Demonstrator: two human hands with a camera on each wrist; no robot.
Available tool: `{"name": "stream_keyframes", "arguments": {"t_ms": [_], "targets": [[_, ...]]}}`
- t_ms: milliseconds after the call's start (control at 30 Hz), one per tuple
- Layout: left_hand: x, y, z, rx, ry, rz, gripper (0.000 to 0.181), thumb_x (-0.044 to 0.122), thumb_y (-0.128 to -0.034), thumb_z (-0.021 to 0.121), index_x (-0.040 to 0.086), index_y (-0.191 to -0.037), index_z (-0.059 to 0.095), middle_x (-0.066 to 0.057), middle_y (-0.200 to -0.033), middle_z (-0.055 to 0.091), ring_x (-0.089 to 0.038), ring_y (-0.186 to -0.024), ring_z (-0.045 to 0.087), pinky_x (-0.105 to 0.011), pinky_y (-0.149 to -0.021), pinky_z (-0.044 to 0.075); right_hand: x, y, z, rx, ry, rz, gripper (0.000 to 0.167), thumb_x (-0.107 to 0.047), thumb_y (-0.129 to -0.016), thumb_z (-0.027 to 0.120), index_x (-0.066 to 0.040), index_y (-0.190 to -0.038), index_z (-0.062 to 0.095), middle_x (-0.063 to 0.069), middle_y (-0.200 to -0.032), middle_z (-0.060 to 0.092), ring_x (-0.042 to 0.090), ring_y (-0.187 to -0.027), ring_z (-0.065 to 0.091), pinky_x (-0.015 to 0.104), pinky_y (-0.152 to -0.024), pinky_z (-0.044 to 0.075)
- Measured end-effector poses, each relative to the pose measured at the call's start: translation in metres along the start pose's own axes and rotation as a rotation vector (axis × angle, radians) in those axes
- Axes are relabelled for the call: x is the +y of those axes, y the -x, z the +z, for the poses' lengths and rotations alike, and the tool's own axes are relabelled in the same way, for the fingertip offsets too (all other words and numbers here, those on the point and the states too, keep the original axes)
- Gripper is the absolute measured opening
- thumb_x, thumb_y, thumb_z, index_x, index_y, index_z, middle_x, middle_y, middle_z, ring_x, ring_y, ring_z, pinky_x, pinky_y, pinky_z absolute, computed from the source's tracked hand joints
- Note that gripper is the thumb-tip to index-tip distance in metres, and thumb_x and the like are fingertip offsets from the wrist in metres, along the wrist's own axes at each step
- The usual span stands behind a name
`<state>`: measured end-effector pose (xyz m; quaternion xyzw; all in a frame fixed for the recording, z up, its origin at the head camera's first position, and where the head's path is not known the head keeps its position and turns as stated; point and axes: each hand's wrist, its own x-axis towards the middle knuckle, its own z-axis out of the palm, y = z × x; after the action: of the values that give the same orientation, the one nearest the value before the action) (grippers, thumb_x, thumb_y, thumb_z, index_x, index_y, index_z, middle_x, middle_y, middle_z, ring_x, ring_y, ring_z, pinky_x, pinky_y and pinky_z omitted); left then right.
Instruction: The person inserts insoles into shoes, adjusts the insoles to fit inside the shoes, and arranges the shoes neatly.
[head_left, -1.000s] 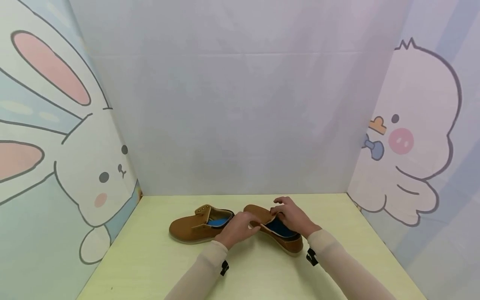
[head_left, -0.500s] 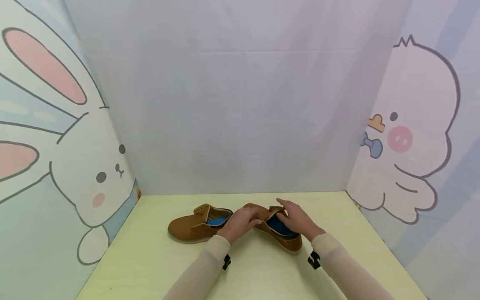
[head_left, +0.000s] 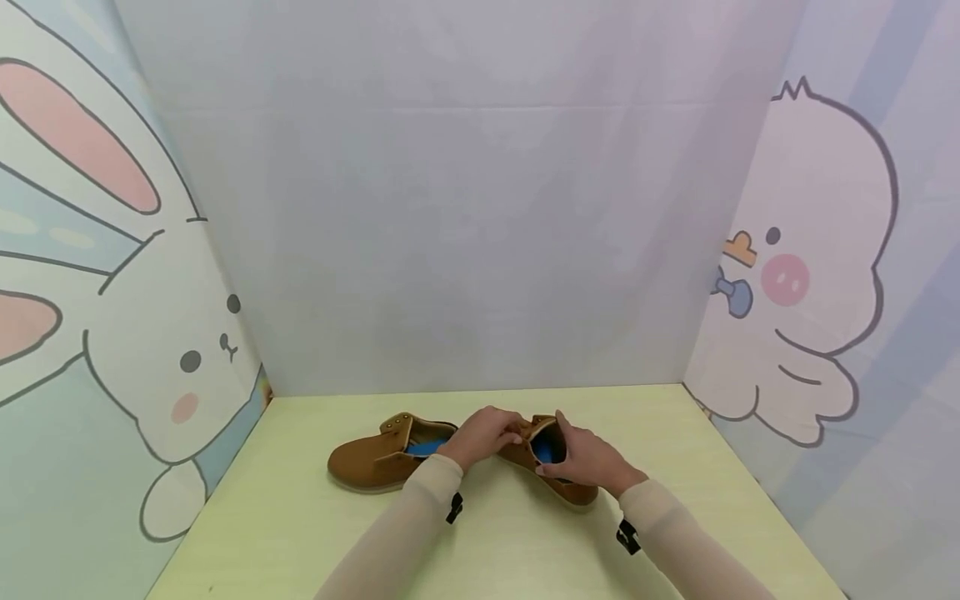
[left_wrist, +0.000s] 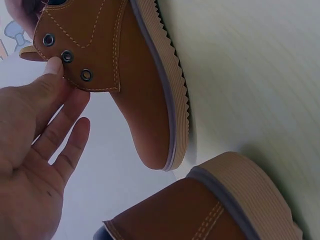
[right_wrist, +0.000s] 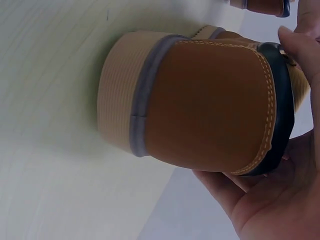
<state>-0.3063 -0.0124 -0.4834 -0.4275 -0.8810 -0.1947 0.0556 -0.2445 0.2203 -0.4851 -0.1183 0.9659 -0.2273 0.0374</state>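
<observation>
Two brown lace-up shoes with blue insoles and no laces in their eyelets stand on the table. My left hand is at the front of the right-hand shoe; in the left wrist view its thumb and fingers pinch the eyelet flap at the edge. Across that shoe's opening, my right hand holds the collar, thumb on the near side and fingers on the far side. The right wrist view shows the heel close up. The left-hand shoe lies left of my left hand, its heel hidden behind that wrist.
The pale yellow table ends at a plain grey-white back sheet. Side sheets carry a cartoon rabbit on the left and a cartoon chick on the right. A black strap piece hangs at the right wrist.
My right thumb has moved from inside the shoe's opening to its near edge, and that hand now spans the collar. My left hand has shifted slightly forward along the flap. The left-hand shoe stays put.
</observation>
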Motion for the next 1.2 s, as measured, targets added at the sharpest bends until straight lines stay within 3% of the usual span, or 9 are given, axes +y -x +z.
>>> {"name": "stream_keyframes", "arguments": {"t_ms": [267, 367, 533, 767, 900, 1033, 1200], "targets": [[-0.003, -0.003, -0.001, -0.075, 0.043, -0.018, 0.040, 0.022, -0.0938, 0.073, 0.014, -0.132, 0.066, 0.004, -0.113, 0.071, -0.004, -0.095, 0.067, -0.020, -0.082, 0.054, -0.003, 0.008, 0.002, 0.031, 0.026, 0.053, 0.124, -0.057, -0.075, 0.085, 0.009, -0.158, 0.019, 0.019, -0.124, 0.064, 0.028, -0.098, 0.067, 0.048, -0.079, 0.056], [-0.004, -0.006, -0.003, -0.104, 0.012, -0.046, 0.051, 0.027, -0.0911, 0.076, 0.015, -0.139, 0.062, 0.003, -0.126, 0.067, -0.010, -0.110, 0.065, -0.026, -0.091, 0.053, -0.003, 0.011, 0.003, 0.035, 0.032, 0.097, 0.116, -0.057, -0.074, 0.085, 0.011, -0.152, 0.031, 0.019, -0.120, 0.065, 0.029, -0.096, 0.066, 0.049, -0.079, 0.057], [-0.003, -0.010, -0.003, -0.199, -0.045, -0.080, 0.086, 0.040, -0.0839, 0.081, 0.021, -0.157, 0.040, -0.001, -0.155, 0.044, -0.019, -0.139, 0.046, -0.036, -0.107, 0.046, 0.001, 0.009, 0.002, 0.020, 0.026, 0.108, 0.094, -0.050, -0.076, 0.086, 0.007, -0.140, 0.046, 0.014, -0.114, 0.065, 0.027, -0.094, 0.065, 0.051, -0.079, 0.056], [-0.004, -0.017, 0.002, -0.314, -0.031, -0.113, 0.110, 0.051, -0.0801, 0.081, 0.025, -0.165, 0.017, -0.001, -0.167, 0.023, -0.020, -0.150, 0.029, -0.040, -0.112, 0.040, 0.014, 0.000, -0.007, -0.051, 0.061, 0.083, 0.089, -0.036, -0.077, 0.084, 0.001, -0.148, 0.045, 0.012, -0.124, 0.061, 0.024, -0.097, 0.060, 0.051, -0.081, 0.052], [-0.008, -0.023, 0.004, -0.357, -0.021, -0.121, 0.113, 0.052, -0.0781, 0.084, 0.023, -0.165, 0.017, 0.001, -0.165, 0.029, -0.018, -0.148, 0.033, -0.039, -0.112, 0.040, 0.019, -0.003, -0.013, -0.046, 0.148, 0.034, 0.089, -0.035, -0.077, 0.081, -0.004, -0.152, 0.045, 0.015, -0.132, 0.058, 0.028, -0.102, 0.059, 0.055, -0.088, 0.048], [-0.011, -0.026, 0.006, -0.374, -0.004, -0.117, 0.109, 0.054, -0.0789, 0.083, 0.019, -0.163, 0.024, 0.003, -0.159, 0.039, -0.016, -0.142, 0.042, -0.035, -0.111, 0.041, 0.023, -0.002, -0.020, -0.024, 0.203, -0.011, 0.092, -0.043, -0.077, 0.081, -0.006, -0.153, 0.045, 0.019, -0.139, 0.055, 0.040, -0.117, 0.057, 0.065, -0.096, 0.042], [-0.015, -0.028, 0.006, -0.347, 0.026, -0.118, 0.095, 0.059, -0.0801, 0.080, 0.017, -0.155, 0.039, 0.004, -0.150, 0.050, -0.014, -0.133, 0.051, -0.033, -0.106, 0.045, 0.037, 0.005, -0.027, -0.014, 0.109, 0.025, 0.105, -0.049, -0.075, 0.087, -0.003, -0.156, 0.038, 0.024, -0.143, 0.051, 0.043, -0.122, 0.056, 0.063, -0.096, 0.046]]}}
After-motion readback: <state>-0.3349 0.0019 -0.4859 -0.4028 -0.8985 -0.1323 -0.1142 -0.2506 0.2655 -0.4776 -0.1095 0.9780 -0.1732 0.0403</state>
